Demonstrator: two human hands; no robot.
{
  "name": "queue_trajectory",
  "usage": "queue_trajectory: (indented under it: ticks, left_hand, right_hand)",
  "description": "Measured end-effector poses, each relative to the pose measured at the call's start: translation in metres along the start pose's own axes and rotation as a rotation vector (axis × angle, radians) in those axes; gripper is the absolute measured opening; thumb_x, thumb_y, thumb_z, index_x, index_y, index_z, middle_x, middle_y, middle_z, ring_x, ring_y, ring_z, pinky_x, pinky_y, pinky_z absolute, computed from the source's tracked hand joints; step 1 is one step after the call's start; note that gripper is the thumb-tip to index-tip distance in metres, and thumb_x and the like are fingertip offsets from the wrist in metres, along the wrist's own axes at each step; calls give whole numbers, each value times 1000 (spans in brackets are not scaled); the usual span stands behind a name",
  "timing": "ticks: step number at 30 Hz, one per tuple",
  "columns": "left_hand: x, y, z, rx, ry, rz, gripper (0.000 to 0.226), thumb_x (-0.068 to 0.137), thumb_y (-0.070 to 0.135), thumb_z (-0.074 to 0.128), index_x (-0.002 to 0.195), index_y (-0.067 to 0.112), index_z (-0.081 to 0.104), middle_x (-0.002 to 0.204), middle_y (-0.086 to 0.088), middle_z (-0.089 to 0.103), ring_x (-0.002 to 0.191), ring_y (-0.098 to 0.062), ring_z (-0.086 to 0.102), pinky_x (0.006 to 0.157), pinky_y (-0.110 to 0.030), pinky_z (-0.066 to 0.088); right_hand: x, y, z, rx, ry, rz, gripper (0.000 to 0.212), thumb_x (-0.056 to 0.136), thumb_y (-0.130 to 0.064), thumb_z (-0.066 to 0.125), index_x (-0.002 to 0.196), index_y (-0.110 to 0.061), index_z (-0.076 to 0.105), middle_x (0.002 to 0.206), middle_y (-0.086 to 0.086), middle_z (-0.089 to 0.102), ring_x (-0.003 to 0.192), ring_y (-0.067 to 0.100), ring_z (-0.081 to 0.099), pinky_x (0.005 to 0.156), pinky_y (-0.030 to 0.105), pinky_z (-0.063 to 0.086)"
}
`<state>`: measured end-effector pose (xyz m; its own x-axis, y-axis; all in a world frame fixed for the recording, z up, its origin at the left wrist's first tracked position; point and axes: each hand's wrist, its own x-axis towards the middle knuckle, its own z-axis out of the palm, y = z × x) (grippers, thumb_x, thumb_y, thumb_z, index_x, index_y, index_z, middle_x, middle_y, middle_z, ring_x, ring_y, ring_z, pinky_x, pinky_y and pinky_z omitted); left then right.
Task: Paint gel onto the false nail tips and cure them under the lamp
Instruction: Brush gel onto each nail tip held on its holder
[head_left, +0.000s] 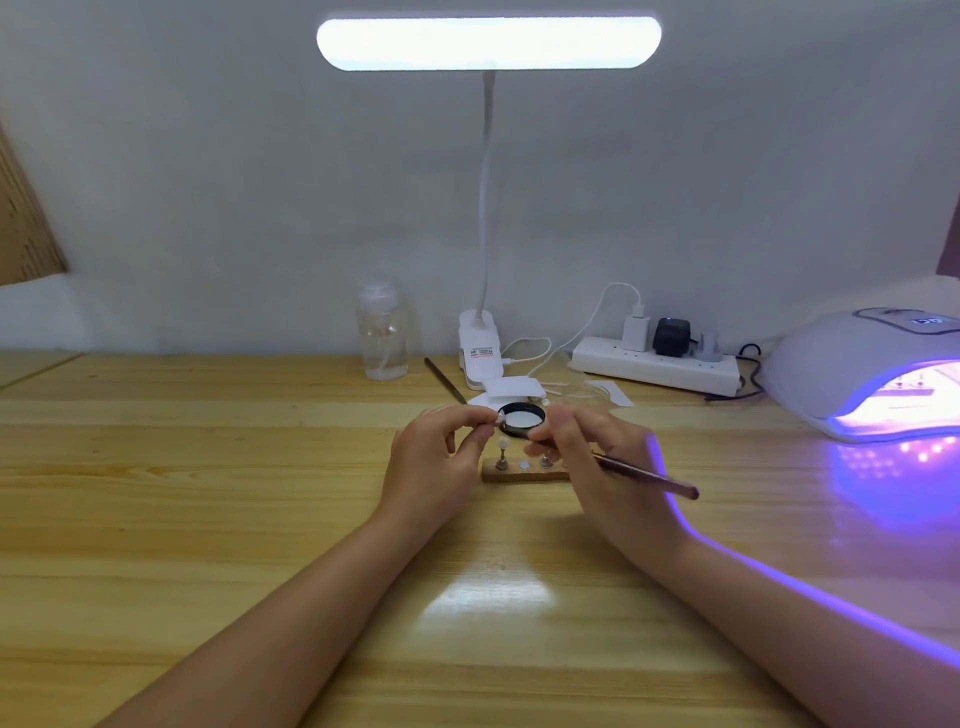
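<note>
My left hand (439, 457) pinches a small false nail tip (500, 415) between thumb and fingertips, just left of a black-rimmed jar of white gel (522, 420). My right hand (587, 457) grips a dark nail brush (649, 475); its handle points down-right and its bristle end is hidden behind my fingers near the jar. Between my hands lies a small wooden holder (524, 470) with a nail tip on a stand (503, 448) and metal pegs. The curing lamp (862, 374) at the right glows purple, with items inside it.
A lit clip-on desk lamp (480, 348) stands at the back beside a clear pump bottle (383, 332). A power strip (657, 366) with plugs and cables lies behind right. A second brush (445, 381) and white pads (511, 389) lie behind the jar.
</note>
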<state>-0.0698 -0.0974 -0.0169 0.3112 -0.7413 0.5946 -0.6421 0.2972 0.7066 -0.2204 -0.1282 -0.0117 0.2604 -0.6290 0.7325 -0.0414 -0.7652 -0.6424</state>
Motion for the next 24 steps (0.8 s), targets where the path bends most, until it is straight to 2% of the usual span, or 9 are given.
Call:
queue_trajectory:
  ticks: [2,5,7,9,10,13,17,21,24]
  left_hand:
    - [0,1,0,1,-3,-6,14,82,8,65,89,19,71,77,15,62,60,-8,38,67,-29,41]
    - [0,1,0,-3,-11,-14,14,82,8,65,91,16,71,77,9,63,60,-8,39,66,-29,41]
    - [-1,1,0,-7,-15,-16,14,82,8,65,91,15,71,77,9,63,59,-7,38,65,-28,41]
    - [-1,1,0,-7,-19,-16,14,82,8,64,90,17,71,76,13,62,59,-7,38,64,-27,40]
    - [-1,1,0,-6,-19,-16,13,82,8,64,90,17,71,75,14,61,59,-7,38,64,-27,40]
    - [0,0,0,-7,-21,-19,13,82,8,64,89,17,71,74,14,61,59,-7,38,64,-27,40]
    - [-1,1,-1,-19,-24,-11,12,82,8,65,87,17,71,75,17,61,60,-6,41,65,-23,40]
    - [0,2,-1,-39,-47,-5,11,83,7,63,86,15,70,78,13,63,65,-7,47,73,-26,41]
    - [-1,2,-2,-50,-56,5,12,83,5,62,85,15,68,78,11,64,65,-8,48,73,-27,42]
  right_hand:
    - [-1,0,0,43,20,20,30,90,-46,49,69,-31,65,65,-13,68,63,0,64,64,16,50]
    - [1,-2,1,-44,37,-52,25,90,-39,43,76,-32,63,69,-20,64,73,-6,61,66,5,42]
    - [0,1,2,-47,12,-50,28,95,-37,47,75,-29,64,69,-18,65,72,-4,62,67,9,45]
    - [-2,0,2,22,11,16,33,93,-43,48,69,-30,65,62,-9,67,64,2,65,64,18,51]
    - [-2,0,2,40,23,21,33,92,-44,47,68,-30,65,62,-8,67,63,3,65,63,18,51]
    - [-1,-2,2,-19,30,-31,29,91,-39,41,77,-27,63,68,-16,64,72,-4,61,65,7,43]
    - [-2,0,2,54,18,55,34,93,-40,47,68,-28,65,61,-7,67,63,4,64,64,18,50]
    - [0,-3,3,-41,50,-33,28,93,-38,45,77,-26,64,70,-16,64,72,-4,61,65,10,45]
    - [-2,-1,3,4,31,38,33,91,-40,44,71,-26,66,64,-9,67,66,3,64,65,27,53]
